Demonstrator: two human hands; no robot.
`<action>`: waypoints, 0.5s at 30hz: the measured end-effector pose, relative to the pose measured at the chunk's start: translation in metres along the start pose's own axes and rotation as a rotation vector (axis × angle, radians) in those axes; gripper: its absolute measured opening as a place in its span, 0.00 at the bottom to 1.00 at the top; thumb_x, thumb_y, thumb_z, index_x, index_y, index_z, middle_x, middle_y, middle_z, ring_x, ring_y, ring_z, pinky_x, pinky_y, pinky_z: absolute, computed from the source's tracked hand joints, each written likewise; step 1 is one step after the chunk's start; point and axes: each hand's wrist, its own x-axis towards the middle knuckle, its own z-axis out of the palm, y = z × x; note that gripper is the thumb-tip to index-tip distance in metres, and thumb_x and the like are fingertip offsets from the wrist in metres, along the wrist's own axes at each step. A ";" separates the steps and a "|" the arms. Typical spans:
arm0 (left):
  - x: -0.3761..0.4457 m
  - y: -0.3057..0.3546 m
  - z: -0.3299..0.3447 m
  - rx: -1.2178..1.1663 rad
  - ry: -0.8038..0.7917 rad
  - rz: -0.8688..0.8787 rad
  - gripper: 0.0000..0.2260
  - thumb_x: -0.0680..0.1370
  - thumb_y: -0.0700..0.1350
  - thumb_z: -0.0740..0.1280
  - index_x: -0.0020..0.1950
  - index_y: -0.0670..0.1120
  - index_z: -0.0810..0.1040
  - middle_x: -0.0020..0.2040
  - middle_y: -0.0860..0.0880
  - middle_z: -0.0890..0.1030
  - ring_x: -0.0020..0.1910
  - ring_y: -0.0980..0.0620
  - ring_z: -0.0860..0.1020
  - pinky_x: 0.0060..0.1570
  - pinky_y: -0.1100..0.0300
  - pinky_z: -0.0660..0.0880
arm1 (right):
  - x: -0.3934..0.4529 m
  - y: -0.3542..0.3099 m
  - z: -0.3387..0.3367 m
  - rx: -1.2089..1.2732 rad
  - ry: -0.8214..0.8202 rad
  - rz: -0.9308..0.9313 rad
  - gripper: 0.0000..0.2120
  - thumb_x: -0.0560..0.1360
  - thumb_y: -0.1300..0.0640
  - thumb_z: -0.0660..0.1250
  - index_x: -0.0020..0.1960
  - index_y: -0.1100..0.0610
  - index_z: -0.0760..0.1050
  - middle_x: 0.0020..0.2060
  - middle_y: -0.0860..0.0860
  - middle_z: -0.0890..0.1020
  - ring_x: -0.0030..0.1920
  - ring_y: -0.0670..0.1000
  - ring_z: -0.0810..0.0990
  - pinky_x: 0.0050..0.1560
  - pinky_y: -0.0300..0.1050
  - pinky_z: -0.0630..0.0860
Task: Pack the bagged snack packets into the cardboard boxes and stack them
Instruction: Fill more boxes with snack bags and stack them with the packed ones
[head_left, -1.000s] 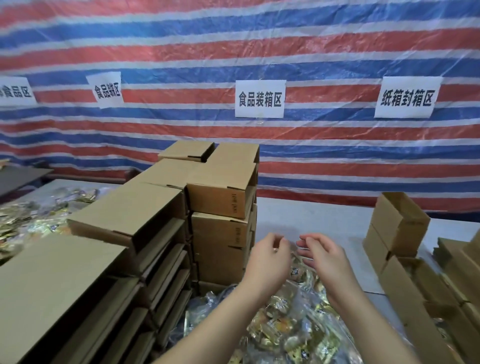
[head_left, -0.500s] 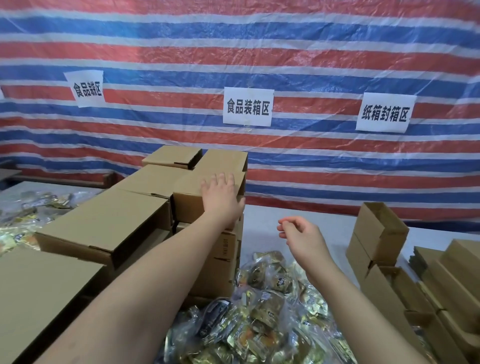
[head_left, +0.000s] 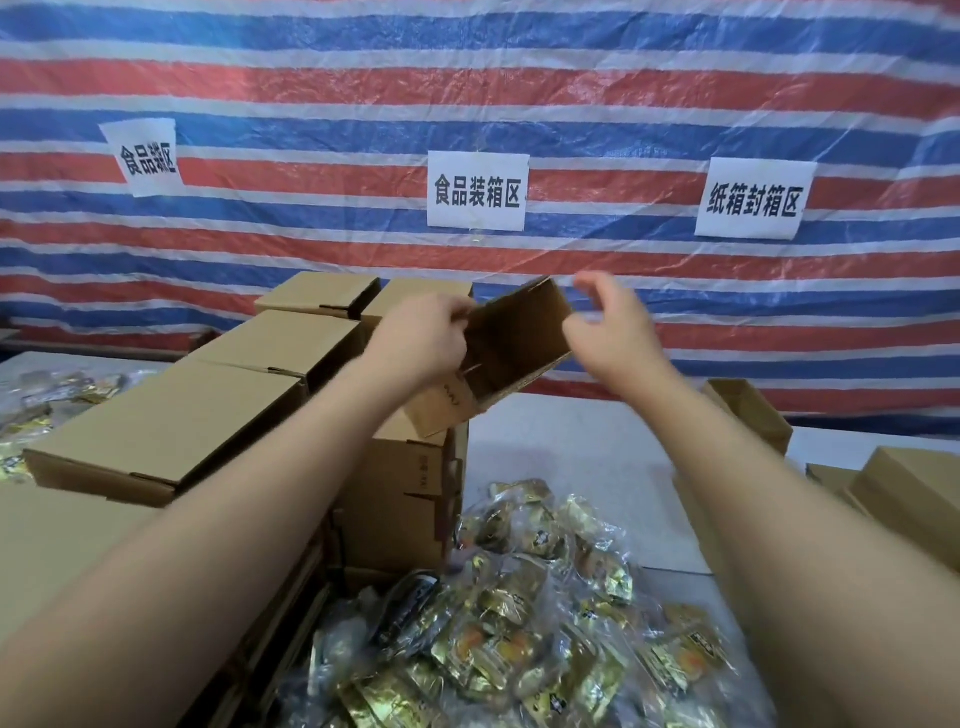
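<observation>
The left hand (head_left: 421, 340) holds up an open cardboard box (head_left: 498, 358).

Its fingers curl over the box's left edge, and the box tilts in the air above a stack of closed boxes (head_left: 410, 488). The right hand (head_left: 613, 332) is just beside the box's right side, fingers loosely bent, holding nothing. Below both hands lies a pile of bagged snack packets (head_left: 524, 613) on the table (head_left: 582, 441).
</observation>
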 end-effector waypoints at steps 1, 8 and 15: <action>-0.005 0.007 -0.008 -0.082 -0.027 0.017 0.15 0.83 0.42 0.60 0.67 0.53 0.78 0.53 0.53 0.80 0.49 0.52 0.77 0.43 0.60 0.72 | 0.006 -0.003 -0.012 -0.093 0.008 -0.063 0.25 0.76 0.62 0.64 0.73 0.53 0.68 0.70 0.53 0.71 0.70 0.53 0.70 0.66 0.48 0.68; -0.044 0.027 0.017 -0.232 -0.291 0.150 0.13 0.83 0.44 0.63 0.66 0.53 0.79 0.51 0.61 0.78 0.51 0.62 0.75 0.45 0.72 0.66 | -0.018 0.040 -0.046 -0.499 -0.318 -0.178 0.13 0.76 0.58 0.64 0.58 0.48 0.78 0.51 0.46 0.80 0.54 0.50 0.78 0.50 0.45 0.76; -0.113 0.013 0.122 -0.284 -0.615 0.070 0.11 0.82 0.46 0.65 0.63 0.52 0.81 0.56 0.57 0.81 0.57 0.56 0.78 0.59 0.61 0.73 | -0.126 0.145 -0.023 -0.633 -0.402 -0.014 0.07 0.74 0.57 0.61 0.37 0.52 0.72 0.34 0.47 0.76 0.38 0.52 0.74 0.31 0.41 0.62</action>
